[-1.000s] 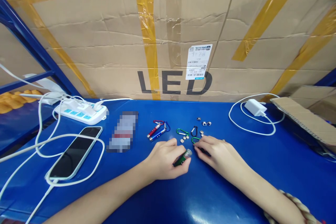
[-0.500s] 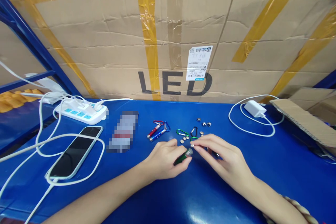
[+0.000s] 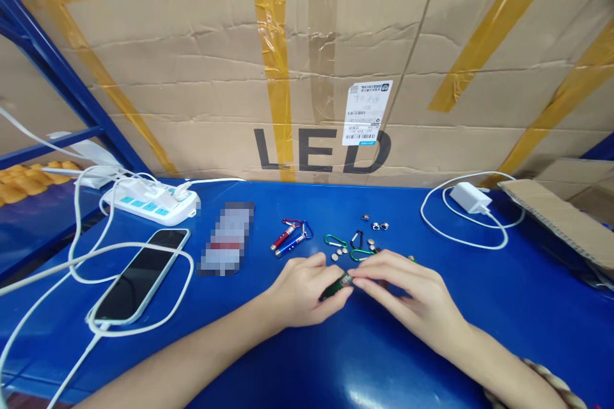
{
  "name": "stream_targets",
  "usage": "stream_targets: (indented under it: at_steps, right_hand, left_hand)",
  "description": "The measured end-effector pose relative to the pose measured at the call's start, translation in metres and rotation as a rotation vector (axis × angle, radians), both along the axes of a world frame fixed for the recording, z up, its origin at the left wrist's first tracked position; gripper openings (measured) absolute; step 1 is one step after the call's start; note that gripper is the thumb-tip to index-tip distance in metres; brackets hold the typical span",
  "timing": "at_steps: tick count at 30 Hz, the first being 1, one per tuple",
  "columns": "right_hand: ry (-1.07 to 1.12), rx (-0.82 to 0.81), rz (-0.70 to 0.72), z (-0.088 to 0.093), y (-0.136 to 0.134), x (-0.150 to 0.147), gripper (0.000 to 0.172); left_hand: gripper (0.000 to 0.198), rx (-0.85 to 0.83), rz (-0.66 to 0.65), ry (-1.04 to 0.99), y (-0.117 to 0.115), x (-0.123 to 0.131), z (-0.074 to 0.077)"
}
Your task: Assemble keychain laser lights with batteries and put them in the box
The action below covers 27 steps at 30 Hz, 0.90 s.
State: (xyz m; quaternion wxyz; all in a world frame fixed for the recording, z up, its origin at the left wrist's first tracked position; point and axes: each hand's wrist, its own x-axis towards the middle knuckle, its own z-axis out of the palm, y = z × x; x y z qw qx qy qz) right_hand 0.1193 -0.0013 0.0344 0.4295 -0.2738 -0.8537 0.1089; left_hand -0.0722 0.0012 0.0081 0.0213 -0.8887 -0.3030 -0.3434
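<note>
Green tube (image 3: 336, 287) in the hands (image 3: 302, 291) (image 3: 422, 294): left curled, right fingertips (image 3: 361, 273) at end.

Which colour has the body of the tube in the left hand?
The tube has a dark green body; the head view shows it best.

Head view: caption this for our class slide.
Left hand grips a green tube, right hand at its end.

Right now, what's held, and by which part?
The left hand holds a green penlight around its body; whether the right hand holds anything at its silvery end is hidden.
</note>
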Motion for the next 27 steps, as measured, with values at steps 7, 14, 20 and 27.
stream_targets:
  at_steps: [7, 14, 20, 27]
  right_hand:
    - [-0.108, 0.032, 0.058, -0.002, 0.001, 0.004, 0.009]
    - [-0.155, 0.0, 0.056, -0.002, 0.002, 0.004, 0.009]
    - [-0.167, -0.051, -0.067, -0.009, 0.004, 0.005, 0.013]
    - [-0.444, -0.096, -0.118, -0.022, 0.013, 0.005, 0.044]
  left_hand:
    - [0.033, 0.05, -0.016, 0.024, 0.0, 0.0, -0.001]
    - [0.035, 0.06, -0.019, 0.037, 0.0, 0.0, -0.001]
    - [0.035, -0.075, 0.127, 0.007, -0.001, 0.001, 0.0]
    - [0.029, -0.289, 0.365, -0.15, 0.003, -0.001, 0.001]
